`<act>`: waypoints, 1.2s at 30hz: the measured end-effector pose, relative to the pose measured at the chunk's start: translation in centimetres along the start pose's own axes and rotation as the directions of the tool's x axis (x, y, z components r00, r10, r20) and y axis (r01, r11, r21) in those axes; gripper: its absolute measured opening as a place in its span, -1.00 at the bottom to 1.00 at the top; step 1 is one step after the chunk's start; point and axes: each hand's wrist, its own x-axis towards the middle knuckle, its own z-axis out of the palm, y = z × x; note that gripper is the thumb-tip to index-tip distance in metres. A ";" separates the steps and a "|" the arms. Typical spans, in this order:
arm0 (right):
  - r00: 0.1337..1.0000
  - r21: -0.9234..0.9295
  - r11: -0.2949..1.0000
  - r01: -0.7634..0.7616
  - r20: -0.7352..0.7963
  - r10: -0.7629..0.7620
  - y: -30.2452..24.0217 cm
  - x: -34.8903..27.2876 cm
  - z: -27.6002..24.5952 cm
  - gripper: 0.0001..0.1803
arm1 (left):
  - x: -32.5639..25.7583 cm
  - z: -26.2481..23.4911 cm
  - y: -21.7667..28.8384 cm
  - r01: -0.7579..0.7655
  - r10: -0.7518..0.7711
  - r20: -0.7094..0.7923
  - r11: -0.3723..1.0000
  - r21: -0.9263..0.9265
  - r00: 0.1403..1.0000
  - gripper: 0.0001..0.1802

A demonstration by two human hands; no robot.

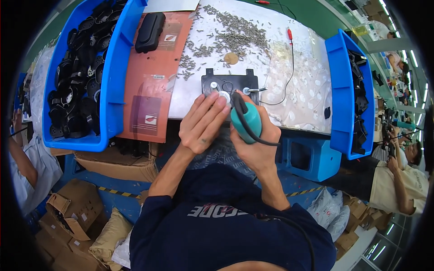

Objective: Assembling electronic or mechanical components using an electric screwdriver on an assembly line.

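Seemingly, by the left hand (202, 124), a pale round part (224, 95) just beyond its fingertips is steadied on the black fixture (237, 80).
With that hand flat, fingers extended, the part could be shifted if pressed unevenly; fingertips could be nicked if the teal corded tool (253, 119), gripped just beside by the right hand (260, 147), skidded. The tool's tip is hidden beneath its body.

Black fixture (207, 84): near edge partly hidden by left hand (200, 128) and right hand (261, 147). Teal power tool (247, 125): working tip concealed. Left blue bin (113, 86): far end cut off by upper edge. Metal screws (242, 34): threads too small to tell.
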 end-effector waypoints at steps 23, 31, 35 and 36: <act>0.993 0.218 0.976 0.013 0.115 -0.039 1.2 1.0 -2.6 -0.54 | 6.2 -1.6 0.8 -0.168 0.081 0.494 0.977 0.133 0.866 -0.53; 0.988 0.612 0.790 0.032 0.100 -0.117 4.0 0.3 -8.6 -0.63 | 20.5 0.9 -3.6 -0.075 -0.030 0.521 0.981 0.180 0.853 -0.64; 0.997 0.789 0.613 -0.040 -0.013 0.081 2.8 1.0 -11.9 -0.56 | 28.5 9.2 -16.6 0.086 -0.314 0.576 0.918 0.387 0.755 -0.39; 0.997 0.780 0.625 -0.021 -0.029 0.071 2.5 0.9 -12.5 -0.56 | 29.4 12.5 -20.6 0.116 -0.391 0.560 0.879 0.462 0.731 -0.39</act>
